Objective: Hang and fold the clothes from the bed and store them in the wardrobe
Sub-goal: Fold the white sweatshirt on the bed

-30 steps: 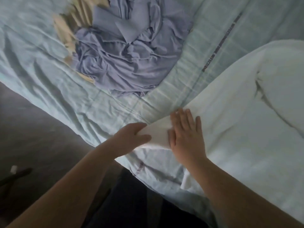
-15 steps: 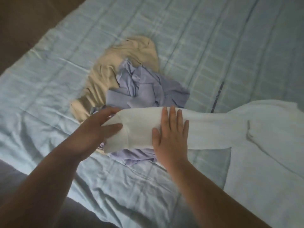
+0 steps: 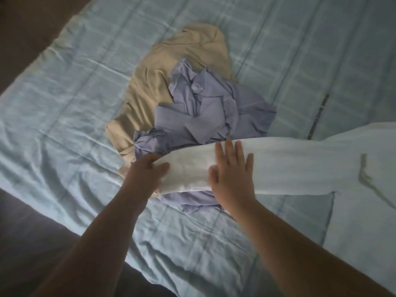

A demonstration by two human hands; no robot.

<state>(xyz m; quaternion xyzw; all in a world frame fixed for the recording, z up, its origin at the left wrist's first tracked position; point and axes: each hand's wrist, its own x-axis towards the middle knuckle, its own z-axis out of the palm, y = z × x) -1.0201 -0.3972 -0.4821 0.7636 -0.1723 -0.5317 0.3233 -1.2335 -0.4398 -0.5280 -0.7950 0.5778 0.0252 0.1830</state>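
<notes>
While the white top [image 3: 364, 221] lies spread flat on the right side of the bed [image 3: 75, 93], its long sleeve [image 3: 289, 166] stretches out to the left, and both hands are on it. The left hand [image 3: 147, 172] has the cuff end, thumb laid on top of the fabric and fingers curled round behind it, a firm pinch right at the sleeve's tip. The right hand [image 3: 231, 174] sits just beside it, further along the sleeve. It's palm down, fingers straight and fanned apart, pressing the cloth flat. Nothing gripped there, just a flat press.

The sleeve's outer end lies across the near part of a crumpled purple shirt [image 3: 214, 108], bunched up in the middle of the bed with its collar showing. Under and behind that shirt, a beige garment [image 3: 171, 61] spreads toward the far side, touching it along the left. The pale blue checked sheet [image 3: 300, 50] is wrinkled all around the pile. A dark floor [image 3: 27, 232] shows at lower left, beside the bed.
</notes>
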